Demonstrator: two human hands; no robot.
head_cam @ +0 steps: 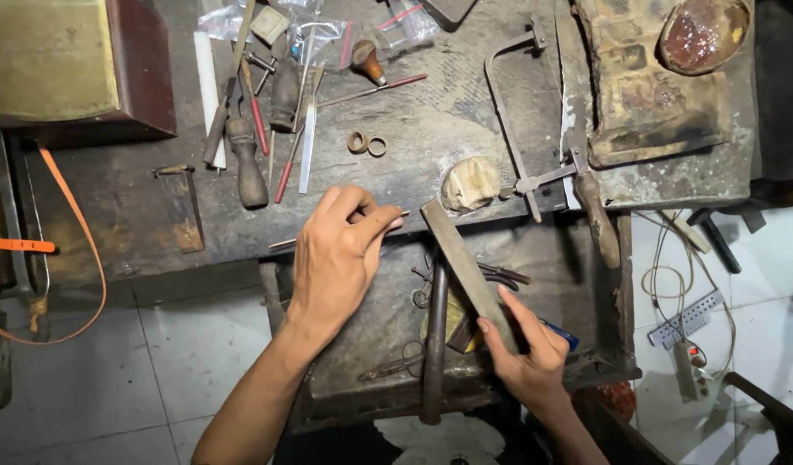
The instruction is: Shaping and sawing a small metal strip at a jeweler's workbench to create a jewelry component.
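Note:
My left hand (340, 250) rests at the front edge of a worn wooden bench (431, 138), fingers pinched around a thin metal rod (284, 243) that sticks out to the left. My right hand (526, 353) grips the lower end of a long flat metal file (461, 258), which slants up toward the fingertips of my left hand. Whether the file's top end touches the rod is hidden by my fingers. Two small rings (366, 144) lie on the bench just behind my left hand.
Files, gravers and wooden-handled tools (250, 164) lie at the back left. A jeweller's saw frame (521, 129) and a pale lump (470, 182) sit to the right. A tray under the bench (388, 319) holds pliers and scissors. A power strip (693, 357) lies on the tiled floor.

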